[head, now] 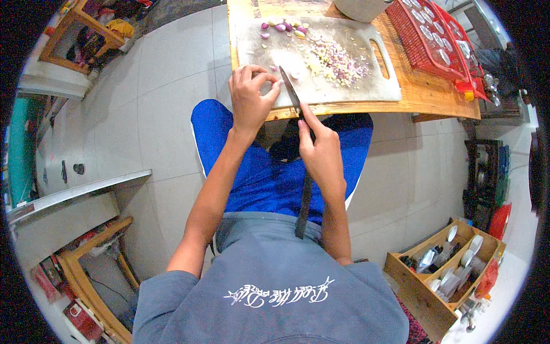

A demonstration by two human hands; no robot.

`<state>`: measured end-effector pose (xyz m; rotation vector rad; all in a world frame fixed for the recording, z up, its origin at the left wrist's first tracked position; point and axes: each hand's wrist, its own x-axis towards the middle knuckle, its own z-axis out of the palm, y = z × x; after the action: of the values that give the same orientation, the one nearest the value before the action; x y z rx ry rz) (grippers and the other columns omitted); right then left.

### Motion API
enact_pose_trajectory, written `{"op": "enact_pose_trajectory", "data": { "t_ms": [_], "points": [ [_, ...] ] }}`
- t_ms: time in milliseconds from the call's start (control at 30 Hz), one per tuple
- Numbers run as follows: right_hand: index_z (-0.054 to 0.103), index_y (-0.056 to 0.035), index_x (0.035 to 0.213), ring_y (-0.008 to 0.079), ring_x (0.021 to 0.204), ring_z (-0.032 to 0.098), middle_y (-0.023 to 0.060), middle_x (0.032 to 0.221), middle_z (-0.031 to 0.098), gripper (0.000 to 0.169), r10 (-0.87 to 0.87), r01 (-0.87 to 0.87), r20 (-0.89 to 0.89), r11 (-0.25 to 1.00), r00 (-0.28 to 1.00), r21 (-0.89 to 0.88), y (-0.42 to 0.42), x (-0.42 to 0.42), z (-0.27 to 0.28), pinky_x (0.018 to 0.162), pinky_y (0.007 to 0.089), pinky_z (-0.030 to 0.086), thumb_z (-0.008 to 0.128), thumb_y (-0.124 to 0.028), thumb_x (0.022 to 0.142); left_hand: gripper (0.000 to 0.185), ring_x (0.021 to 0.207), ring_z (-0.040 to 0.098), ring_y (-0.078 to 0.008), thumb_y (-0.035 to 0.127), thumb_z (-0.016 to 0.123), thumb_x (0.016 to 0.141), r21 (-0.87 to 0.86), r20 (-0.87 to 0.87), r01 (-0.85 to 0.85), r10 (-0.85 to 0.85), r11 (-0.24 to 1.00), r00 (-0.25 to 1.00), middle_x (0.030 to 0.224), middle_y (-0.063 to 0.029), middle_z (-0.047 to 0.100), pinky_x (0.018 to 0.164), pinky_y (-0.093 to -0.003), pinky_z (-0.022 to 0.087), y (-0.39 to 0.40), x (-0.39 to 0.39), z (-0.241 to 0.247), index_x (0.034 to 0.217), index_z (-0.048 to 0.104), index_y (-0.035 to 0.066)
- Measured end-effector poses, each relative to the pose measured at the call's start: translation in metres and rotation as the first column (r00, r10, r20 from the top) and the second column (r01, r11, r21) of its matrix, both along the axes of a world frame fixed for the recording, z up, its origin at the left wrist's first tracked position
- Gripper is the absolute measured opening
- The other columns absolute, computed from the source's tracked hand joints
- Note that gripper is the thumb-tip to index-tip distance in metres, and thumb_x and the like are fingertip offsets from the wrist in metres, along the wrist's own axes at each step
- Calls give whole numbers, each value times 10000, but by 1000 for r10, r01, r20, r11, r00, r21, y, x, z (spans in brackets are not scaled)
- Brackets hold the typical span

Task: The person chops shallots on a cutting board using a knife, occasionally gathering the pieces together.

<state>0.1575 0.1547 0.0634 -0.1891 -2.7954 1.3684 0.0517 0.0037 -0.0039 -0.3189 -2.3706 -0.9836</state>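
My right hand point(320, 144) is closed around the handle of a kitchen knife point(291, 89), index finger along its top, the blade pointing away over a white plastic cutting board point(386, 92). My left hand point(253, 92) is over the board's near left corner, thumb and fingertips curled towards each other beside the blade; a small pale bit shows at the fingertips, too small to name. Chopped shallots point(337, 64) are spread right of the knife. Several peeled purple shallots point(280, 27) and pale cloves lie at the board's far left.
The board rests on a wooden table point(434, 103). A red plastic basket point(425, 38) with glasses stands to the right, and a pale container point(363, 8) behind the board. A wooden box point(423, 296) holding utensils is at lower right. A metal-edged ledge point(86, 191) juts in from the left.
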Motion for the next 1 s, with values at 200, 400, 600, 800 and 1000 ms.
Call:
{"op": "enact_pose_trajectory", "data": {
  "t_ms": [200, 400, 600, 800, 1000],
  "points": [
    [585, -45, 1404, 472, 845, 687, 326, 939, 670, 425, -26, 21, -188, 999, 982, -27, -11, -30, -20, 736, 505, 539, 588, -108, 984, 99, 1064, 559, -268, 196, 805, 774, 3, 3, 6, -6, 1000, 1000, 1033, -39, 647, 975, -432, 411, -1, -1, 1, 839, 757, 139],
    [599, -22, 1379, 465, 828, 689, 343, 940, 647, 401, -19, 11, -185, 999, 983, -49, -6, -23, -16, 697, 506, 523, 589, -105, 987, 91, 1065, 554, -264, 201, 799, 781, -4, 13, 13, -13, 1000, 1000, 1029, -35, 646, 973, -435, 409, -2, 0, 0, 851, 769, 152],
    [603, -16, 1369, 456, 812, 691, 330, 932, 658, 390, -16, 6, -182, 998, 983, -58, -8, -23, -17, 690, 501, 530, 581, -114, 992, 90, 1054, 554, -259, 206, 802, 776, 12, 15, 18, -18, 1000, 1000, 1023, -30, 641, 964, -435, 410, 0, 1, 2, 843, 770, 154],
    [581, -40, 1405, 436, 767, 696, 295, 880, 680, 429, 19, -3, -129, 993, 991, 121, -14, -19, -14, 681, 515, 535, 582, -120, 984, 89, 1053, 557, -261, 213, 804, 777, 5, 13, -16, 16, 1000, 1000, 1022, -33, 640, 957, -435, 411, 2, -1, 1, 828, 763, 153],
    [575, -74, 1424, 417, 701, 690, 299, 819, 658, 443, 28, -32, 36, 992, 999, 122, -5, 17, 19, 627, 501, 518, 585, -100, 982, 111, 1074, 578, -282, 237, 815, 795, -2, 45, -15, 16, 1000, 999, 1046, -51, 655, 971, -450, 441, 2, 1, 1, 847, 760, 157]
  ]
}}
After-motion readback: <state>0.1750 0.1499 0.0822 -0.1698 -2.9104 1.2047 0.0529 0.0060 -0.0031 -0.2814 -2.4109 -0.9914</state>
